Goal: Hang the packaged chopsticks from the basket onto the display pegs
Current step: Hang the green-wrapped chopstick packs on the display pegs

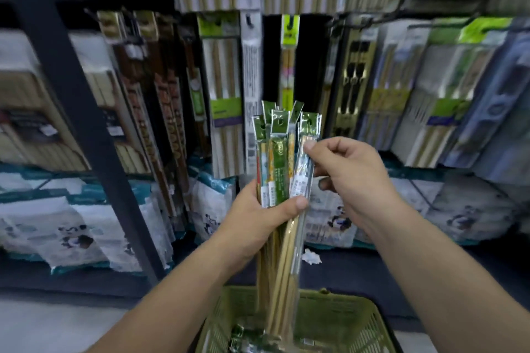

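My left hand (258, 218) grips a bundle of several packaged chopsticks (276, 157), upright, with green header cards at the top. My right hand (344, 172) pinches the rightmost clear packet (302, 169) of that bundle between thumb and fingers. The bundle's lower ends hang over a green plastic basket (370, 324) at the bottom of the view, where more packets (241, 337) lie. Behind the bundle a narrow yellow-green chopstick pack (288, 66) hangs from a display peg (289, 21) in a dark gap.
Rows of hanging chopstick packs (223, 89) fill the rack left and right. A dark metal upright (77, 112) slants through the left side. Wrapped goods in white-and-teal bags (86, 223) sit on the low shelf. A crumpled scrap (311, 256) lies on the dark floor.
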The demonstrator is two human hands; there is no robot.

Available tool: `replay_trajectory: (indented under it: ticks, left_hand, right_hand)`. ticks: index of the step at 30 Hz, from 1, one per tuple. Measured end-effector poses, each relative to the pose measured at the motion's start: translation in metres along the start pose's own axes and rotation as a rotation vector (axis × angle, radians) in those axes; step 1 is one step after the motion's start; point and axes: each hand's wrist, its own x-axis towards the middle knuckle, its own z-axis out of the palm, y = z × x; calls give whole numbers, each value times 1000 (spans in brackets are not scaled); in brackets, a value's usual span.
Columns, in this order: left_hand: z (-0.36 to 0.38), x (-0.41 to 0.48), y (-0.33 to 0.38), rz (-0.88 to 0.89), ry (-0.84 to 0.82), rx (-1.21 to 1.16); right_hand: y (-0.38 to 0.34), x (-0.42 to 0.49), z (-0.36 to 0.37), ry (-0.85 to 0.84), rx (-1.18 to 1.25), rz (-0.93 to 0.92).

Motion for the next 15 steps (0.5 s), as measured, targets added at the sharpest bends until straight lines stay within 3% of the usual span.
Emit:
replay_trajectory:
  ticks: [9, 15]
  left_hand:
    - [8, 43, 39, 251, 88, 104]
    - [-2, 54, 44, 258, 82, 48]
  right_hand:
    - [-50, 29, 6, 102, -46, -188]
    - [-58, 47, 6, 60, -98, -222]
